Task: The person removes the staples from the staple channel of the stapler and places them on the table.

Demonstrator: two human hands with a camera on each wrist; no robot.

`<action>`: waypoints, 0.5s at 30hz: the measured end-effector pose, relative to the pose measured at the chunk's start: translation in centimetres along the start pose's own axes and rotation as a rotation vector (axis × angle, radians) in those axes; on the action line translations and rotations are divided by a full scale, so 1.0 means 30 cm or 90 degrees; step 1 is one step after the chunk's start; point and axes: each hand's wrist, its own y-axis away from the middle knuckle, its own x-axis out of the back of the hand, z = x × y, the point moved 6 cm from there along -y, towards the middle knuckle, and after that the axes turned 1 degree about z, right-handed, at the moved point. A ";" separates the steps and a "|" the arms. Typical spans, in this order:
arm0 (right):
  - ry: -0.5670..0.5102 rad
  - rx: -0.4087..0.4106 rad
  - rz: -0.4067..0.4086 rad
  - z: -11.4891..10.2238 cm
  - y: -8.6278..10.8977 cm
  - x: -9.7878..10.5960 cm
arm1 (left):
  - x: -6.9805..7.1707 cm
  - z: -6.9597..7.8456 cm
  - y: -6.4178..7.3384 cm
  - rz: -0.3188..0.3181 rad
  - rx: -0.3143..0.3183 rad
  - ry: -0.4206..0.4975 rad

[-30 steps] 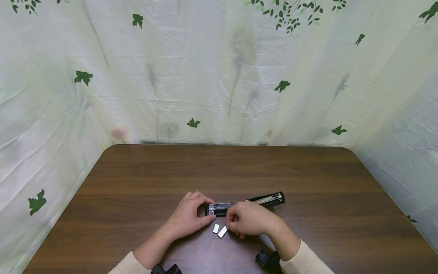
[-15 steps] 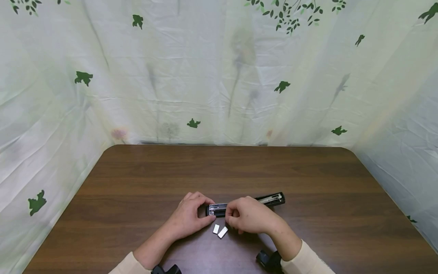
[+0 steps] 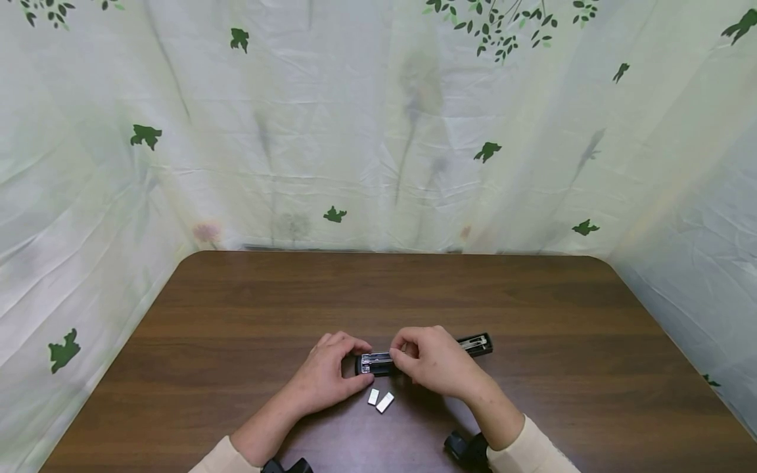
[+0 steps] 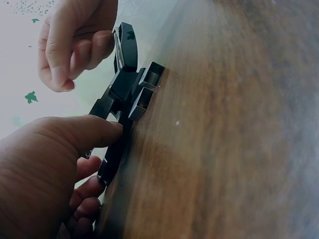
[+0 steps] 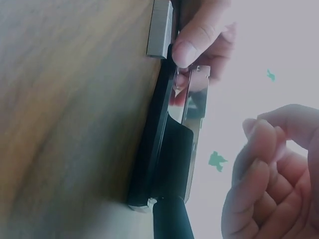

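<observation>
A black stapler (image 3: 476, 344) lies unfolded on the table, its top arm swung back to the right and the metal magazine (image 5: 203, 84) exposed. My left hand (image 3: 328, 373) grips its left end, thumb (image 4: 99, 128) on the near side and fingers on the far side. Above the stapler's middle hovers my right hand (image 3: 437, 362), fingers curled and thumb and forefinger tips together. Nothing shows between those tips in the right wrist view. Two short strips of staples, a larger one (image 3: 385, 402) and a smaller one (image 3: 373, 397), lie just in front of the stapler.
The brown wooden table (image 3: 266, 295) extends all around the hands. A pale curtain (image 3: 355, 131) with leaf and bird prints hangs behind it and at both sides. Dark wrist devices (image 3: 464, 450) sit under the forearms near the front.
My right hand has moved up and away from the staple strips, from the stapler's near side to over its middle. The left hand, stapler and strips stay put.
</observation>
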 end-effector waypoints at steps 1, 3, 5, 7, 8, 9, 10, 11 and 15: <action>0.005 0.001 0.018 -0.001 -0.001 0.009 | 0.000 0.001 0.000 0.001 -0.001 0.001; 0.015 -0.002 0.056 -0.001 -0.001 0.027 | 0.001 0.003 -0.001 0.001 -0.003 0.004; 0.027 -0.002 0.092 0.001 -0.001 0.042 | 0.001 0.005 -0.001 0.001 -0.004 0.004; 0.039 -0.003 0.127 0.005 0.001 0.055 | 0.001 0.006 -0.002 -0.002 -0.003 0.003; 0.040 -0.006 0.138 0.007 0.001 0.060 | 0.002 0.007 -0.002 -0.004 -0.003 0.003; 0.041 -0.008 0.148 0.008 0.002 0.064 | 0.002 0.008 -0.002 -0.007 -0.002 0.002; 0.042 -0.009 0.156 0.010 0.002 0.067 | 0.003 0.008 -0.002 -0.009 -0.002 0.001; 0.043 -0.010 0.162 0.010 0.002 0.069 | 0.003 0.008 -0.002 -0.012 -0.002 0.000; 0.037 -0.023 0.177 0.012 0.001 0.079 | 0.008 0.010 -0.001 -0.021 0.000 -0.001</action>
